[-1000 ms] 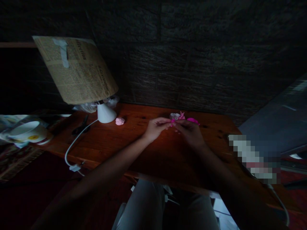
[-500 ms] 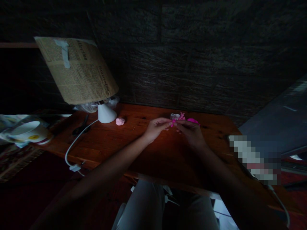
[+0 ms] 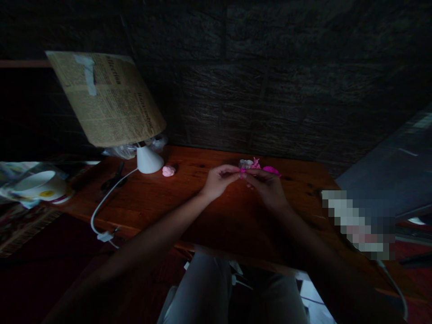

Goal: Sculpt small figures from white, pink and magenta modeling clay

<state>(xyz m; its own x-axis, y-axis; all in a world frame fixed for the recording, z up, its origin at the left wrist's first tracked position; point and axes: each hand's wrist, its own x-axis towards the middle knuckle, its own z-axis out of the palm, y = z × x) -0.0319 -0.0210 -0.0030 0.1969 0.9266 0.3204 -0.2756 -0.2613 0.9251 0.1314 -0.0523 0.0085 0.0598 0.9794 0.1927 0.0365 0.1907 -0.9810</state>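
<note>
Between the fingertips of both hands is a small bright pink piece of what looks like modelling clay [image 3: 242,171], mostly covered by the fingers. My left hand [image 3: 219,181] pinches it from the left, and my right hand [image 3: 267,183] pinches it from the right, just above the wooden table [image 3: 189,202]. Right behind the fingers lie a pink spiky clay shape [image 3: 255,163] and a clear plastic-looking thing [image 3: 245,163]. A flat magenta lump [image 3: 272,171] sits beyond my right hand. Farther left rests a pale pink lump [image 3: 168,171].
A lamp with a newsprint shade [image 3: 111,99] and white base [image 3: 148,159] stands at the left, its white cord [image 3: 96,211] hanging over the front edge. Dark scissors [image 3: 114,177] and a white cup [image 3: 40,184] are left of it. A blurred-out object [image 3: 354,225] lies right. A dark wall rises behind.
Both hands stay in place, and the fingers shift slightly around the pink piece. Half a second ago a bit more of it stuck out below the fingertips.
</note>
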